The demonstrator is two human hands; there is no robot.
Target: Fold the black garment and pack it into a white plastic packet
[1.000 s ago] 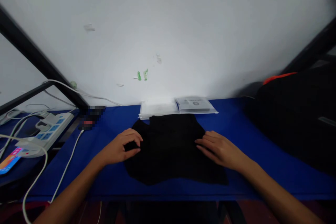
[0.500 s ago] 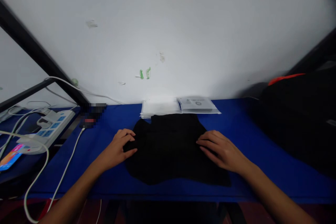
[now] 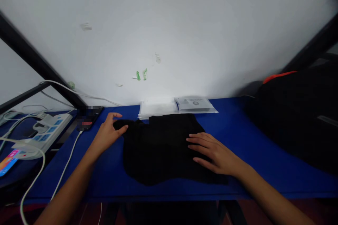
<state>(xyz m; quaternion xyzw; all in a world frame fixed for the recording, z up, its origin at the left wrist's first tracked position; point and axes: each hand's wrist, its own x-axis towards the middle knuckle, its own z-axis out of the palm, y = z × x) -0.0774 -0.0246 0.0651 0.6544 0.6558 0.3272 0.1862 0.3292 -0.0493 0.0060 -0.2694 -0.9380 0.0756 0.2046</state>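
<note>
A black cloth (image 3: 161, 151) lies spread on the blue tabletop (image 3: 245, 151), its outline uneven. At its upper left corner, my left hand (image 3: 109, 132) pinches a raised flap of the fabric between thumb and fingers. My right hand (image 3: 211, 153) rests flat on the right part of the cloth with its fingers spread. Behind the cloth, near the wall, a stack of white plastic bags (image 3: 158, 108) touches a translucent bag (image 3: 195, 105) with dark print and something dark inside.
A black phone (image 3: 91, 117) with a white cable sits at the back left. Further left are a power strip (image 3: 50, 132) with tangled cables and a lit phone screen (image 3: 9, 161). A large black bag (image 3: 298, 119) with orange trim occupies the right.
My left hand has moved up and left, drawing the cloth's left corner outward. My right hand has shifted slightly left and its fingers lie flatter. The view has turned slightly.
</note>
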